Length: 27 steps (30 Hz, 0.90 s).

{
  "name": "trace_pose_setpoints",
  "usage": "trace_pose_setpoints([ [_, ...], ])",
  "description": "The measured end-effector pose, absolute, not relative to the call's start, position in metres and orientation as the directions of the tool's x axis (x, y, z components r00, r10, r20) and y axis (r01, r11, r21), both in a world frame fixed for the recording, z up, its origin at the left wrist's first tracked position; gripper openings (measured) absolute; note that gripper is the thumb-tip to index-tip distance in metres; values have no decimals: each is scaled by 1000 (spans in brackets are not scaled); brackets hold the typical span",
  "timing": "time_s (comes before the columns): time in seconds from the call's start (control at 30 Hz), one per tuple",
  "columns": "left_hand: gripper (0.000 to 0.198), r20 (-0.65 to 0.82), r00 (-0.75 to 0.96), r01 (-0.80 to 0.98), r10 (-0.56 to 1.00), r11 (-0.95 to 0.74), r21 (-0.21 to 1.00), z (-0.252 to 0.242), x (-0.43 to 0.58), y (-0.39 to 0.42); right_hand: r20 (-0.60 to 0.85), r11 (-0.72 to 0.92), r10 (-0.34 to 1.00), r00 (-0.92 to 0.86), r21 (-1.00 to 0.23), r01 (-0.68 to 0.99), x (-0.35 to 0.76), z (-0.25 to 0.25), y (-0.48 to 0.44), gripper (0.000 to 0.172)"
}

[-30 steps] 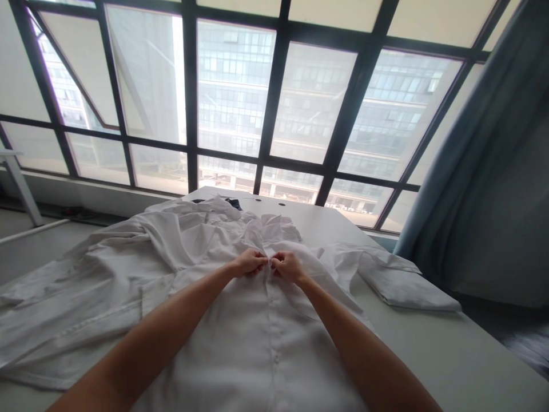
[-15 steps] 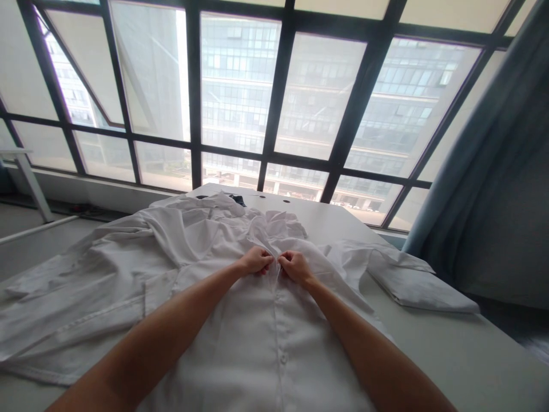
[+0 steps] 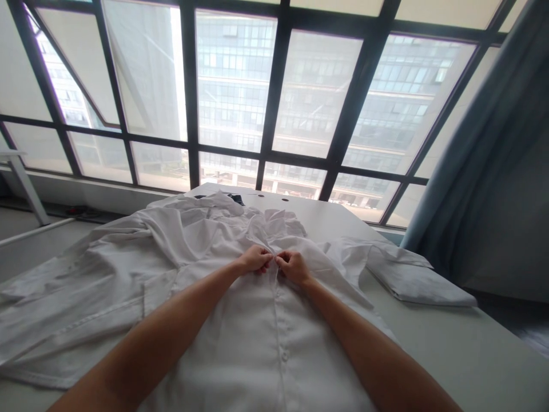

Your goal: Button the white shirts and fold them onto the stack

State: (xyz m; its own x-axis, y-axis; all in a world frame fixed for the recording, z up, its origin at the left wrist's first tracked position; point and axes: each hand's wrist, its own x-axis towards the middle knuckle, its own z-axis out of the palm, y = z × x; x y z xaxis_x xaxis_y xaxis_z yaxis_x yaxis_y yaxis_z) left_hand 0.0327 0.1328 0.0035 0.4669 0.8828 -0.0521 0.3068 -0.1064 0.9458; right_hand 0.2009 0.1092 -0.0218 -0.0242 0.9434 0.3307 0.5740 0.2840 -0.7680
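Observation:
A white button-front garment (image 3: 249, 343), like a shirt or lab coat, lies spread toward me with its collar at the far end. My left hand (image 3: 256, 260) pinches one front edge below the collar. Close beside it, my right hand (image 3: 293, 266) pinches the opposite edge, fingertips almost touching the left ones. Whatever button or buttonhole lies between the fingers is hidden. Farther down the front placket a small white button (image 3: 284, 356) shows.
More crumpled white cloth (image 3: 115, 257) covers the left side. A folded white garment (image 3: 422, 286) rests on the white table (image 3: 463, 343) at right. Beyond stand large dark-framed windows (image 3: 263, 103) and a blue-grey curtain (image 3: 463, 154). A white table leg (image 3: 30, 191) is at far left.
Both hands keep their pinch on the front edges, with only a slight shift of the fingers. The whole view has moved a little.

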Motion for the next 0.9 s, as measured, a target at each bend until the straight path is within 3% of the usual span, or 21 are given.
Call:
trace_pose_setpoints([
  [0.23, 31, -72, 485, 270, 872, -71, 960, 4, 32, 134, 355, 298, 935, -18, -755, 584, 198, -20, 105, 27],
  [0.43, 31, -103, 516, 265, 850, -43, 963, 3, 30, 136, 201, 187, 979, -19, -871, 455, 196, -8, 101, 20],
  [0.57, 37, -127, 527, 273, 840, -26, 962, 2, 30, 137, 173, 169, 984, -29, -889, 425, 195, -8, 103, 12],
  [0.8, 57, -69, 443, 356, 894, -105, 929, 0, 34, 136, 386, 290, 923, -4, -687, 666, 191, -18, 104, 15],
  [0.9, 60, -64, 415, 381, 908, -110, 918, -1, 35, 135, 403, 308, 915, -24, -657, 688, 191, -18, 102, 15],
])
